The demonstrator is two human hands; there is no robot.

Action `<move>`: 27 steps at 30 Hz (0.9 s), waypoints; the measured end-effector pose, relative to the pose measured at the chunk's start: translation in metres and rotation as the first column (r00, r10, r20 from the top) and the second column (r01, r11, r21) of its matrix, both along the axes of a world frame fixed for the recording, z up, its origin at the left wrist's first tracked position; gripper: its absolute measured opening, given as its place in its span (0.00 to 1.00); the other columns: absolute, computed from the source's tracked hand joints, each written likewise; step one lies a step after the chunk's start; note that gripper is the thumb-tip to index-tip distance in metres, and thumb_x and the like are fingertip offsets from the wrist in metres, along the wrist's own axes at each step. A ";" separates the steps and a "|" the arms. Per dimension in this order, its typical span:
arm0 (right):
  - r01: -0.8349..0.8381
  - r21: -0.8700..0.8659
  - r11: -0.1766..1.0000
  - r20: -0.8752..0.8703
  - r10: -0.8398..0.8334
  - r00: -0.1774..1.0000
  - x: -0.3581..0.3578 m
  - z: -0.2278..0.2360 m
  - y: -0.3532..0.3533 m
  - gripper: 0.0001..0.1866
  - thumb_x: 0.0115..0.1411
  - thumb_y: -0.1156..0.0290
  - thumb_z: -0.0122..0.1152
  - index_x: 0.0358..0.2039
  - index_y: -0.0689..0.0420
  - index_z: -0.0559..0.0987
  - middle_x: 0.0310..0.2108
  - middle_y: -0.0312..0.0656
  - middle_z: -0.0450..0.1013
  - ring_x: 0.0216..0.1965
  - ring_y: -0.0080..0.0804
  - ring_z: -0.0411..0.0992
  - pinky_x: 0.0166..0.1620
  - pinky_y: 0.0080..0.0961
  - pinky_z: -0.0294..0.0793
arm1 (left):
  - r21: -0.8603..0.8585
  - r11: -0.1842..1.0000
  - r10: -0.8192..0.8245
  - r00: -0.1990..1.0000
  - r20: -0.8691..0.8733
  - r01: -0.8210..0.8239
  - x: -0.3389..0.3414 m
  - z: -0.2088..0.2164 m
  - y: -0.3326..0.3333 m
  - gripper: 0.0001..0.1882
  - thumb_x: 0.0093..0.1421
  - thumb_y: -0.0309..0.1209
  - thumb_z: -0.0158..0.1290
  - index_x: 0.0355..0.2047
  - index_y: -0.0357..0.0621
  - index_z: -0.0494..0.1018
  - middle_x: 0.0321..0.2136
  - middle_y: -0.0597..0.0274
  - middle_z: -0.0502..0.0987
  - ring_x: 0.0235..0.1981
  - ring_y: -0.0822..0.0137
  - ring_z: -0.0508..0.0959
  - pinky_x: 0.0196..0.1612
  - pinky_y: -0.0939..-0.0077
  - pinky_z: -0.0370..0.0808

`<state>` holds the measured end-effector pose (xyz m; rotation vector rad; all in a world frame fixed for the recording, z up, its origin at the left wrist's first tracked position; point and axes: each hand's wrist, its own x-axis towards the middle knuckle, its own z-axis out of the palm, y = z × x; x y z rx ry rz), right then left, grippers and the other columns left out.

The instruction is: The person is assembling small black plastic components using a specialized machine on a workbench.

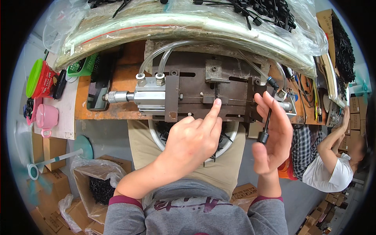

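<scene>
In the middle of the bench is a dark metal fixture (192, 87), with a slim black part (216, 90) standing upright at its centre block. My left hand (190, 139) reaches in, its index finger stretched out and its tip touching or just in front of the base of that part. The other left fingers bend toward the palm, and nothing shows in them. To the right, my right hand (279, 135) is raised with long, loosely curved fingers. A black stemmed piece with a thick cap (263, 136) hangs between its fingers and thumb, the cap downward.
A silver pneumatic cylinder (150, 101) with clear hoses sits left on the fixture. Plastic-wrapped material (188, 29) and black parts (270, 11) lie behind. A pink cup (47, 118) stands left. Below is an open carton (92, 184); another person (331, 168) sits at right.
</scene>
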<state>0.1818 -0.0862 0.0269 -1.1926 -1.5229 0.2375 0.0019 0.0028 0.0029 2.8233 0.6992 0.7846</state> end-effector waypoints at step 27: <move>0.231 -0.175 0.957 0.697 -0.045 0.716 -0.030 -0.014 0.017 0.12 0.49 0.72 0.71 0.33 0.59 0.78 0.51 0.45 0.78 0.24 0.29 0.74 0.29 0.22 0.72 | -0.457 0.888 0.119 0.987 0.108 -0.057 0.025 0.141 0.144 0.14 0.55 0.29 0.61 0.42 0.36 0.82 0.37 0.47 0.84 0.37 0.54 0.84 0.43 0.67 0.80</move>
